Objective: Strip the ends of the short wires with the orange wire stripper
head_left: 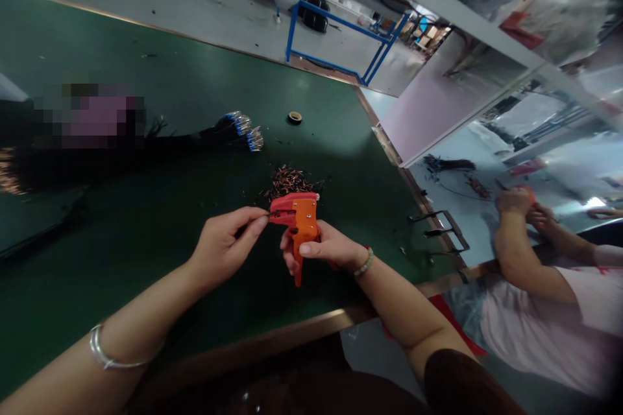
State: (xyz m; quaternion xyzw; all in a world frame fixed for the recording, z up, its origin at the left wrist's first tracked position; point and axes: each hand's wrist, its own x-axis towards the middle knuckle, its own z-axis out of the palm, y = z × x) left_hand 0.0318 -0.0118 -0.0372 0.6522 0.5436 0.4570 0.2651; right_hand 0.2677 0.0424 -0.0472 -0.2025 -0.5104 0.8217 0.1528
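My right hand (326,248) is wrapped round the handles of a red and orange wire stripper (305,213), held over the green table. At the tool's jaws, the fingertips of my left hand (224,243) pinch a thin dark wire, whose end goes in between the jaws. Most of that wire is hidden by my fingers. Just behind the stripper lies a pile of copper-coloured and black wire scraps (291,180). Farther left on the table stretches a bundle of black wires (195,139) with silver and blue terminals at its end.
A roll of black tape (294,118) sits beyond the scraps. A black metal bracket (445,232) is at the table's right edge. To the right, a co-worker's hands (523,204) are busy at a neighbouring table with more wires (450,164). A blue metal frame (341,42) stands behind.
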